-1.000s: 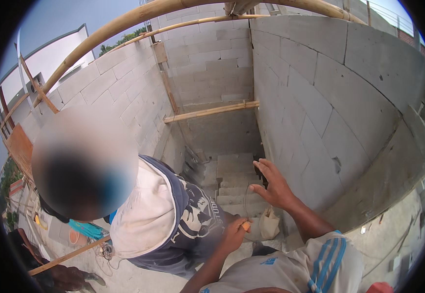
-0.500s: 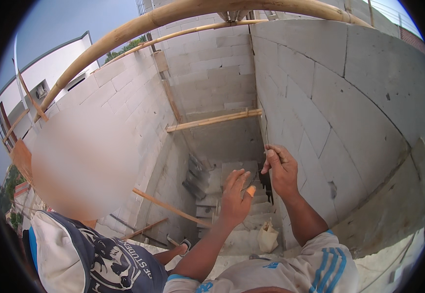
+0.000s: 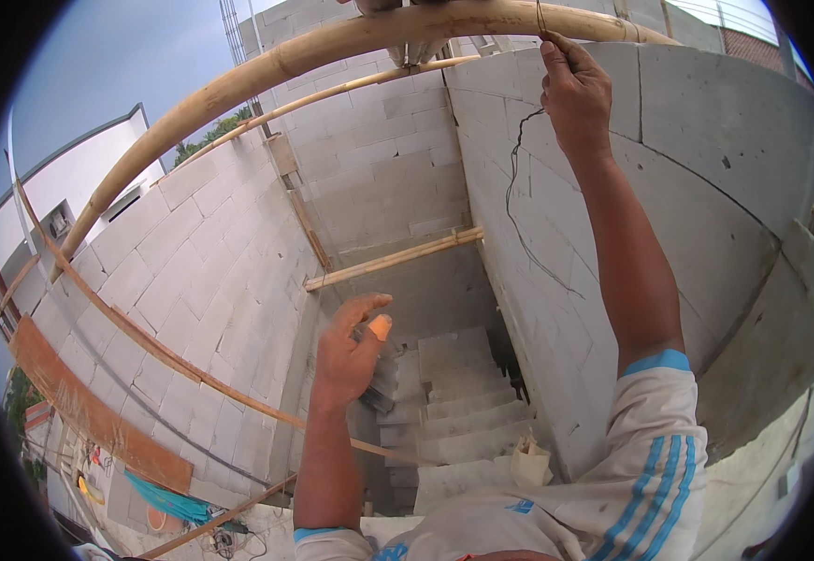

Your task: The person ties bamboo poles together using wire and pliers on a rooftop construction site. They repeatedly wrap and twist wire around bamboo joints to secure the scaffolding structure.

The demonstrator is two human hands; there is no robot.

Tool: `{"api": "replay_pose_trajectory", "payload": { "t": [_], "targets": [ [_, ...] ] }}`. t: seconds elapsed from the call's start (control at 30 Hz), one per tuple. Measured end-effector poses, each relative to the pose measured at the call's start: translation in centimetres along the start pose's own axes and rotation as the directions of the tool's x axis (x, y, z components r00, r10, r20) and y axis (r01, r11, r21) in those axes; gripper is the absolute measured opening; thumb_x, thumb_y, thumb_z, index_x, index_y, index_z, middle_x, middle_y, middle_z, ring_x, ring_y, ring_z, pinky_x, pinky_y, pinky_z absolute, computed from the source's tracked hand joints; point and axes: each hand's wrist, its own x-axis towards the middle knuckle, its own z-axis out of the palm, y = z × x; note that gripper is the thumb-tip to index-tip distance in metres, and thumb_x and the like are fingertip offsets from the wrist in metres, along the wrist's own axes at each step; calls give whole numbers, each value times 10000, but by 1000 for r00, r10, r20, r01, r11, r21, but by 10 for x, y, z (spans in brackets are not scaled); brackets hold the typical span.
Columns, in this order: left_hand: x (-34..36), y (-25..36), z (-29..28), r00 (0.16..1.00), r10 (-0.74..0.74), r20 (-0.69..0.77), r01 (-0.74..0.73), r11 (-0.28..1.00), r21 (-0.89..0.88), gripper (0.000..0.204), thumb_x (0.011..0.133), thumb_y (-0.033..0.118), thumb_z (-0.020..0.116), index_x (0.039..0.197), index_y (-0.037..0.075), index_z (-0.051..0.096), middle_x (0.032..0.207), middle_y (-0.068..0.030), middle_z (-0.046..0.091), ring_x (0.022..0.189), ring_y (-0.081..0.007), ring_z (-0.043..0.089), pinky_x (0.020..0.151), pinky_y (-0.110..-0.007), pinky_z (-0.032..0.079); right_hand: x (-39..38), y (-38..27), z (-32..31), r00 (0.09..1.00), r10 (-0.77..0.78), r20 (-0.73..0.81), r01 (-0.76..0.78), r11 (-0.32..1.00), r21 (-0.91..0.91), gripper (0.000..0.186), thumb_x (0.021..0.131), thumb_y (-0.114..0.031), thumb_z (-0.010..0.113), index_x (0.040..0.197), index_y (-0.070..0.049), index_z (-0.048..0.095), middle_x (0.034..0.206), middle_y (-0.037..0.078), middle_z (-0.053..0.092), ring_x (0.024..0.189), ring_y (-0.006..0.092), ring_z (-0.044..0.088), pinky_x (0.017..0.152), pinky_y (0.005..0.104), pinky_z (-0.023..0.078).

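My right hand (image 3: 577, 89) is raised at the upper right, just below a thick bamboo pole (image 3: 388, 35). Thumb and fingertips pinch a thin dark wire (image 3: 513, 178). A short stretch of the wire rises in front of the pole; a long, kinked tail dangles beneath the hand along the block wall. My left hand (image 3: 349, 351) hovers over the stairwell, thumb apart from its bent fingers, with nothing visible in it. Orange wrapping (image 3: 380, 327) covers the tip of its thumb.
Pale block walls (image 3: 556, 168) flank a deep stairwell with concrete steps (image 3: 468, 425). A thinner bamboo pole (image 3: 397, 258) spans it. At left are a long wooden strip (image 3: 164, 351), a brown board (image 3: 98, 411) and teal cloth (image 3: 168, 500). A cream bag (image 3: 530, 462) stands near me.
My right hand has risen with the wire to the thick bamboo pole. My left hand has shifted left. The other person at the left has gone out of view, exposing the board and cloth.
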Motion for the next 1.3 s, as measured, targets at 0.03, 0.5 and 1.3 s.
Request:
{"api": "replay_pose_trajectory", "payload": {
  "t": [0.03, 0.5, 1.3],
  "targets": [
    [5, -5, -7, 1000, -3, 15, 3, 1000, -10, 274, 886, 141, 549, 1115, -2, 597, 1104, -117, 619, 1050, -218, 563, 912, -321, 422, 5, 7, 2, 1000, -11, -5, 11, 1000, -19, 280, 910, -193, 557, 1111, -5, 610, 648, -16, 494, 552, 58, 446, 505, 223, 387],
    [232, 72, 38, 964, 259, -61, -246, 956, 162, 454, 926, 301, 505, 1266, 1, 484, 1206, -160, 556, 1158, -247, 508, 984, -355, 375, 111, 2, 69, 963, 269, 24, -270, 954, 133, 251, 918, -162, 527, 1102, -11, 609, 635, 52, 550, 426, 123, 443, 365, 269, 361],
    [305, 114, 102, 985, 172, -34, -173, 923, -343, 302, 902, 227, 508, 1013, -34, 610, 746, -87, 625, 621, -138, 602, 564, -271, 475, 102, 36, 57, 915, 318, 247, -367, 911, 188, 303, 899, -222, 534, 1099, 1, 580, 842, 73, 609, 691, 153, 596, 566, 284, 470]
  ]
}}
